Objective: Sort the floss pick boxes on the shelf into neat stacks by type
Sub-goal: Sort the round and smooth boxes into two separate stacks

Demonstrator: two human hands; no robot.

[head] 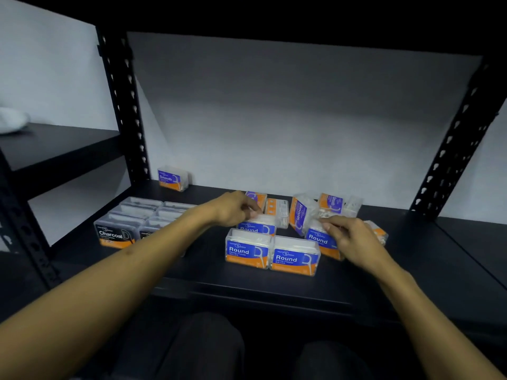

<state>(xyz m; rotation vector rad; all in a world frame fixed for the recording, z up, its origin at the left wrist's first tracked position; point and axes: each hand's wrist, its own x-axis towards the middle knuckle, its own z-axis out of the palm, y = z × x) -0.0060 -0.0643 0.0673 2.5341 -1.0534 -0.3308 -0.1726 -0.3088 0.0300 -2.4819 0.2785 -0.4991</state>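
Gripping Round boxes (pixel 319 238) — both hands (pixel 236 208) on the shelf (pixel 411 256).

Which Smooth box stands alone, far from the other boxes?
The Smooth box at the shelf's back left corner; the other Smooth boxes crowd together near the right hand.

I see the shelf (pixel 274 286) as matt black board, its upright post (pixel 122 105) perforated black metal. On it, the Round boxes (pixel 270 253) are glossy clear plastic with smooth printed labels; left of them, the Charcoal boxes (pixel 118 231) look alike.
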